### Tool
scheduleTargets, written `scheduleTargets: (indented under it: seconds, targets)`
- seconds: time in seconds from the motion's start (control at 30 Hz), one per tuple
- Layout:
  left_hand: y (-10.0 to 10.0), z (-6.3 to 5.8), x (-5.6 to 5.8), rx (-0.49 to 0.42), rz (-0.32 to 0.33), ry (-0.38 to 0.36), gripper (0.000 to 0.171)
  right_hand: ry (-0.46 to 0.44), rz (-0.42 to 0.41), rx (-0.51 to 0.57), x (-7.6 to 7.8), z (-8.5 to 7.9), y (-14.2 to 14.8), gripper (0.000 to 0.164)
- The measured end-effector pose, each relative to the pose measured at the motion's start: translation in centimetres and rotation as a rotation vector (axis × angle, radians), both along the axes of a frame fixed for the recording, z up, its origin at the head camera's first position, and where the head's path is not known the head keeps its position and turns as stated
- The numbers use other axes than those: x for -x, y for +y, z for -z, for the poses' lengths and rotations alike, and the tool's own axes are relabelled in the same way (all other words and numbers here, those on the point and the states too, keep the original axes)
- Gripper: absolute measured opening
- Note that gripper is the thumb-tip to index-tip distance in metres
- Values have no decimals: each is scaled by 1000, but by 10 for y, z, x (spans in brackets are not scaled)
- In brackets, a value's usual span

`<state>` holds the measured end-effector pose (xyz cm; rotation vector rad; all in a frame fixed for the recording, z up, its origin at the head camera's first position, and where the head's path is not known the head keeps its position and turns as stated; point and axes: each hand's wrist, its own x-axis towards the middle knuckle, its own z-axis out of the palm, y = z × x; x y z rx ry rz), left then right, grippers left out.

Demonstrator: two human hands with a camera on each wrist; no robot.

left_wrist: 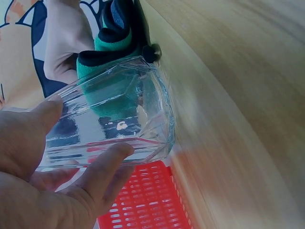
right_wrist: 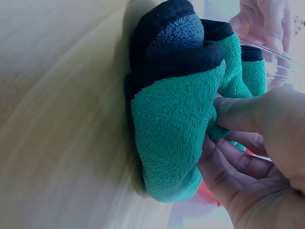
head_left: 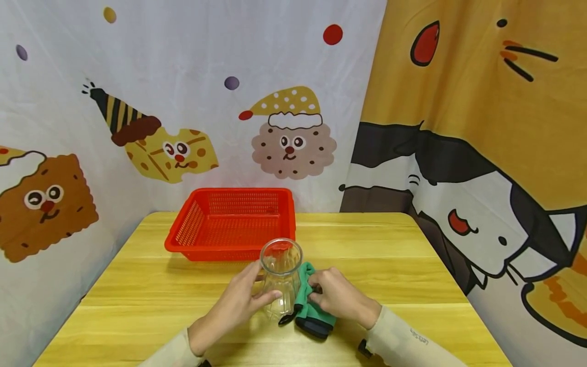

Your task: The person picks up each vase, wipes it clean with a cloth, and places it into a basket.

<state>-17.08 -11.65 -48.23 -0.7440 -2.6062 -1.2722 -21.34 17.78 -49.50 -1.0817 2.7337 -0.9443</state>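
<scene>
A clear glass vase with a flared rim and faceted sides stands upright on the table. My left hand holds it from the left, thumb in front and fingers round the far side. In the left wrist view the glass lies between thumb and fingers. Against its right side is a green cloth with black edging and a dark grey underside. My right hand pinches the bunched cloth between thumb and fingers. The folds of the cloth hang down to the tabletop in the right wrist view.
Behind the vase sits a red plastic basket with perforated walls. The wooden table reaches back to a cartoon-printed curtain. The table's left and right edges show.
</scene>
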Motion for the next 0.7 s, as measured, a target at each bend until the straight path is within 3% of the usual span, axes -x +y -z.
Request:
scheduleTargets:
  seconds: [0.4,0.7]
  targets:
    - [0,1,1,-16,1,-16,73,6,8,61,-1,2,1,35]
    - [0,1,1,-7,-2,-3,72,-40,13,112,-3,2,2,25]
